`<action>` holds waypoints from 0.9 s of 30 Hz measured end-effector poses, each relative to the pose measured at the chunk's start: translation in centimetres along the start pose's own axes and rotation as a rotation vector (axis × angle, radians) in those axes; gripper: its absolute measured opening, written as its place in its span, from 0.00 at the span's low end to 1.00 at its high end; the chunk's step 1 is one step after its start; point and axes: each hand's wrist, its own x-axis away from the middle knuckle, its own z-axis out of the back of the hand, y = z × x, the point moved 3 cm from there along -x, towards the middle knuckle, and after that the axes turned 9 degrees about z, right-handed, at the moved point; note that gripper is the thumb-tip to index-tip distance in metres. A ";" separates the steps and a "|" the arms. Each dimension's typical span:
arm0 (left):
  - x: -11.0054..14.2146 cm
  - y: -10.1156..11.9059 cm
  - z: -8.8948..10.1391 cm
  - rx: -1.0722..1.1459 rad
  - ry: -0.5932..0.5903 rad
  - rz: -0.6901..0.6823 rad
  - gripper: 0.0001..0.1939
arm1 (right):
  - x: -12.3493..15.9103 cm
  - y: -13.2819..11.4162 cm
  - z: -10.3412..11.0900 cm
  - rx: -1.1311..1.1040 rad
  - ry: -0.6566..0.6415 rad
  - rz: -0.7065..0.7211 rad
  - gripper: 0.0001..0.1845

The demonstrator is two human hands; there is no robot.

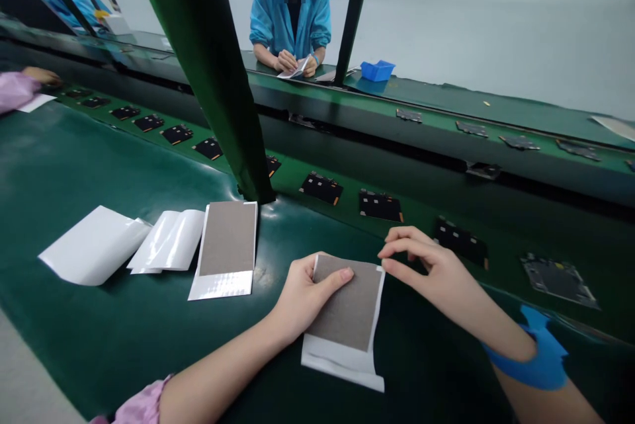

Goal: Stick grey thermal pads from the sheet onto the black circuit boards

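A grey sheet on a white backing liner (347,308) lies on the green table in front of me. My left hand (302,295) holds its left edge, thumb pressed flat on the grey face. My right hand (431,268) hovers at the sheet's upper right corner, fingers curled together in a pinch at the corner edge. A second grey sheet on its liner (227,245) lies to the left, untouched.
Two curled white liners (94,249) (171,239) lie at the left. Several small black parts (381,206) ride the green belt beyond. A slanted green post (218,80) rises ahead. A person in blue (290,14) works opposite beside a blue tray (377,70); a pink sleeve (17,90) shows far left.
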 end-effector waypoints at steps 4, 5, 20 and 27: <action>-0.1 -0.1 -0.1 0.000 -0.034 -0.018 0.18 | 0.1 -1.0 -0.6 0.029 0.032 0.057 0.15; -0.1 -0.2 -0.1 0.001 -0.040 -0.021 0.18 | 0.1 -0.8 -0.5 0.040 0.037 0.062 0.16; -0.3 -0.5 0.0 0.112 -0.086 0.046 0.18 | -2.6 7.0 4.4 0.157 0.134 -0.070 0.30; -0.2 -0.5 0.0 0.101 -0.058 0.047 0.18 | -5.8 15.4 6.8 0.171 -0.111 -0.223 0.34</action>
